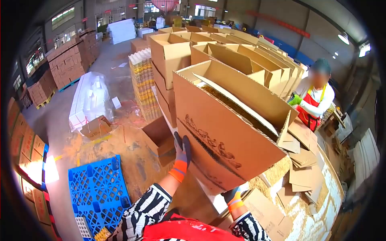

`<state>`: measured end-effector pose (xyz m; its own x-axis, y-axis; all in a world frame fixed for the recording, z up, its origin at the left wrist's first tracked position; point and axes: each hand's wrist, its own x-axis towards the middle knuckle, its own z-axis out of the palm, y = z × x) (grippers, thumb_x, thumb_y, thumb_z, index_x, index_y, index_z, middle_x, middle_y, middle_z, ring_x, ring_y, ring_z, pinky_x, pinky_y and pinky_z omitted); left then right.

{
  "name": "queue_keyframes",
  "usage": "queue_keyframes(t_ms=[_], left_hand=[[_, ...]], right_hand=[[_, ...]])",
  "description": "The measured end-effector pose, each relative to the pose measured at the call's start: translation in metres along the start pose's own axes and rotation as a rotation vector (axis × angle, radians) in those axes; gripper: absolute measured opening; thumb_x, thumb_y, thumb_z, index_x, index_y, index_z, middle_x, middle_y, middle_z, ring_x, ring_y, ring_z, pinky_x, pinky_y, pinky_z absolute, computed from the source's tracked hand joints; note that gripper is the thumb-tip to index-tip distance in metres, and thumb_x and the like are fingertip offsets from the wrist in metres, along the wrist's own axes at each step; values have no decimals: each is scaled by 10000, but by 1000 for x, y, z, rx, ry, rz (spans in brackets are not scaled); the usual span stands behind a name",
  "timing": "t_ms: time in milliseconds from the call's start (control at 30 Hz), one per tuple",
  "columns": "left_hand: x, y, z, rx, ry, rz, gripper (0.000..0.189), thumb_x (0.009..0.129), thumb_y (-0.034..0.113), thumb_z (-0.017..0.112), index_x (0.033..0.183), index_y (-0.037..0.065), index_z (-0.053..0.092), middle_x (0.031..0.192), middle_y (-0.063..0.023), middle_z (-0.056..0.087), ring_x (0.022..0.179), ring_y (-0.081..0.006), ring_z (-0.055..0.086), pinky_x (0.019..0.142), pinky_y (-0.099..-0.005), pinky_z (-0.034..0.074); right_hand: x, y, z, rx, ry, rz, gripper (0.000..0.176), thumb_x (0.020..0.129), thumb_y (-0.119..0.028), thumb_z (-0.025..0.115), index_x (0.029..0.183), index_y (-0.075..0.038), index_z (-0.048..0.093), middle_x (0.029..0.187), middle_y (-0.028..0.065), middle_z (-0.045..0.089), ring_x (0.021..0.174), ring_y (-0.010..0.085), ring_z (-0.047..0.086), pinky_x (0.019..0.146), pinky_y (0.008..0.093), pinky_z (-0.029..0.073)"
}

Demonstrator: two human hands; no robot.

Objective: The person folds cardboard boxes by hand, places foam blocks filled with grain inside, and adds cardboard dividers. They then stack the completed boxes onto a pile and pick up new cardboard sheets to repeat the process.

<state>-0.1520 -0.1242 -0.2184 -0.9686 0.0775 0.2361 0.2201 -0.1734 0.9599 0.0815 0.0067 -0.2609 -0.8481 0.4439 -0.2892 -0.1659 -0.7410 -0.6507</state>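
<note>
A large open-topped cardboard box (229, 132) with dark script print on its side is tilted in front of me. Inside it lies a loose cardboard sheet beside dark brownish contents that I cannot make out. A dark seam crosses its lower side. My left hand (183, 154), in a dark glove with an orange cuff, presses against the box's left lower edge, holding it. At the near bottom corner my right hand (233, 197), gloved alike, grips from below; its fingers are partly hidden under the cardboard.
Rows of open cardboard boxes (171, 54) stand behind. A co-worker (317, 96) in a red apron is at right. Flat cardboard pieces (301, 174) lie on the work surface. A blue plastic pallet (98, 193), an egg-tray-like stack (144, 84) and a wrapped white bundle (90, 100) stand left.
</note>
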Motion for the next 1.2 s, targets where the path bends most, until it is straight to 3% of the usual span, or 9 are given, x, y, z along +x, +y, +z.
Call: queue_keyframes(t_ms=[100,167,300,600,767,900,1033,1100,1200], left_hand=[[57,-46,-3,-85,30,-19,620,1003,363,414,1469,-5,233,1507,-193,261,1378,-304,278,1136,-361,211],[101,-76,-12,-483,-124,-127,610,1001,394,401,1474,38,253,1502,-129,284,1354,-272,311,1130,-356,241],[152,-53,-29,-995,-348,-455,680,968,556,375,1474,111,285,1458,-46,373,1304,-247,380,1123,-357,279],[208,-38,-38,-812,-361,-455,726,923,642,394,1417,109,396,1351,-47,494,1178,-255,485,1035,-381,382],[218,-39,-36,-652,-214,-409,688,953,584,394,1418,77,388,1363,-59,487,1187,-245,486,1040,-346,381],[242,-92,-41,-799,-381,-282,697,960,572,386,1451,79,338,1453,-56,388,1255,-238,426,1085,-330,320],[227,-57,-36,-830,-363,-393,727,952,595,374,1462,81,317,1460,-61,378,1277,-251,407,1088,-339,314],[224,-44,-33,-876,-359,-436,736,947,601,376,1463,80,315,1441,-63,396,1274,-260,411,1081,-349,325],[212,-23,-34,-886,-347,-472,714,955,576,387,1468,85,306,1430,-50,401,1282,-253,401,1081,-349,323]], right_hand=[[10,23,27,-20,285,174,703,861,-722,385,1391,-261,400,1420,-27,431,1302,259,384,956,591,349],[11,25,78,-65,320,176,792,823,-783,376,1418,-261,354,1470,-34,350,1341,265,321,1004,587,297],[52,56,97,-117,207,110,781,836,-791,330,1392,-243,350,1405,-18,398,1210,226,438,852,456,443],[124,66,120,-174,260,174,835,874,-717,379,1467,-165,179,1512,75,228,1367,365,268,968,564,383],[110,49,120,-199,292,155,737,909,-553,517,1468,-154,249,1485,68,276,1252,326,419,941,501,439],[57,-33,176,-849,259,-796,477,941,-140,550,1382,-21,411,1282,132,535,1145,227,544,935,340,462],[19,-146,290,-1362,11,-1528,502,865,-75,586,1344,0,456,1334,195,489,1241,345,468,1012,396,404],[31,-167,314,-1478,-145,-1624,502,861,-157,607,1312,14,468,1304,201,501,1216,379,462,1045,434,346],[56,-160,297,-1814,56,-1528,403,861,-239,585,1217,-54,541,1203,155,559,1124,332,515,993,438,349]])
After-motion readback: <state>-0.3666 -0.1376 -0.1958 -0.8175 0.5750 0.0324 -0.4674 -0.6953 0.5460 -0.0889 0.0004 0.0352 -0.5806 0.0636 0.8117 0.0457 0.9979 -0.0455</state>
